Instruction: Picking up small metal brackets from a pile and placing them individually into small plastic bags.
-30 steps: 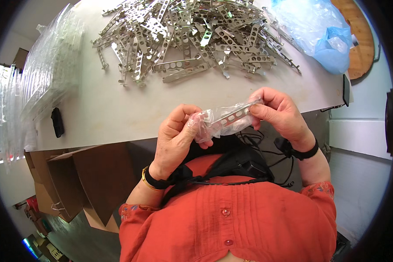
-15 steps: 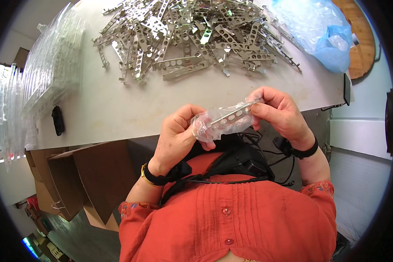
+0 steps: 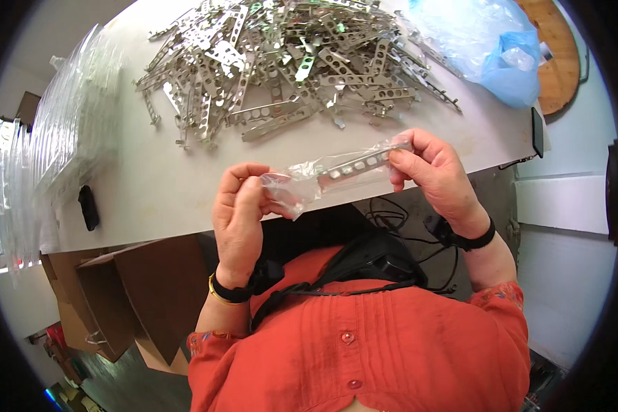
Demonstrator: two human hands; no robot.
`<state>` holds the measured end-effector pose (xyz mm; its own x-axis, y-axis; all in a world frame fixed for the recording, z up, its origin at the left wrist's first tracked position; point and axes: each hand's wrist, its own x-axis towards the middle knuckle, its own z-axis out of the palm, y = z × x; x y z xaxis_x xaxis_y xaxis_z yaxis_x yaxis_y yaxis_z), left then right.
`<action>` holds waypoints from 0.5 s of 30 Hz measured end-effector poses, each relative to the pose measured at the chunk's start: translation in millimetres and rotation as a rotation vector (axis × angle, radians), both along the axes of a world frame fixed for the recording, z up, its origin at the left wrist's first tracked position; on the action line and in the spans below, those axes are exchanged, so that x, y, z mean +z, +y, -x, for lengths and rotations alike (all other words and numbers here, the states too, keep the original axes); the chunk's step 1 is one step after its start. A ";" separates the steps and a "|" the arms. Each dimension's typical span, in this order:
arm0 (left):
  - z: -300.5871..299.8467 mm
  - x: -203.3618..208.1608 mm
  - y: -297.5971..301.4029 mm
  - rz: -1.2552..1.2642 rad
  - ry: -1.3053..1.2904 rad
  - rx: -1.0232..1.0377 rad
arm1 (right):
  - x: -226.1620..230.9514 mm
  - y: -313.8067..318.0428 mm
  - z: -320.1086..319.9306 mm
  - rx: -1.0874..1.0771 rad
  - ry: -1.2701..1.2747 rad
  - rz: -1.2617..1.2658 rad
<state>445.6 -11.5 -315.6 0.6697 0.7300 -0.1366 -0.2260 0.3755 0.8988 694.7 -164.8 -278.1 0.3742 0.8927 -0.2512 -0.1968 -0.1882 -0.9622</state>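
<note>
Both hands, left hand point(image 3: 239, 213) and right hand point(image 3: 434, 175), pinch a clear bag point(image 3: 309, 180) around a perforated metal strip point(image 3: 353, 165), near the table edge point(image 3: 144, 223).

A bare strip of table point(image 3: 151, 185) lies open before the hands. Beyond it, a heap of metal strips point(image 3: 288, 62) blocks reach; stacked clear bags point(image 3: 69, 130) crowd the left.
</note>
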 end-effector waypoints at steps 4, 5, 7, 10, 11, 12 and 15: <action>-5.9 -1.0 -4.5 0.132 -0.075 -0.084 | -1.9 3.1 -0.2 0.018 0.003 -0.007; -6.7 -1.1 -6.4 0.146 -0.064 -0.119 | -2.4 2.6 -0.4 0.027 0.003 -0.004; -6.7 -0.4 -7.3 0.062 0.023 -0.165 | -2.7 0.9 1.0 0.030 0.029 -0.009; -10.0 5.5 -10.9 0.053 0.066 -0.129 | -2.2 1.6 0.2 0.046 0.032 -0.007; -10.1 3.4 -11.0 0.016 0.069 -0.112 | -1.8 1.1 -1.1 0.053 0.027 -0.005; -6.7 1.6 -7.9 -0.026 0.080 -0.094 | -2.6 0.0 -1.2 0.049 0.034 -0.005; -6.9 4.7 -6.1 -0.073 0.069 -0.047 | -4.2 -3.2 -1.0 0.041 0.055 -0.007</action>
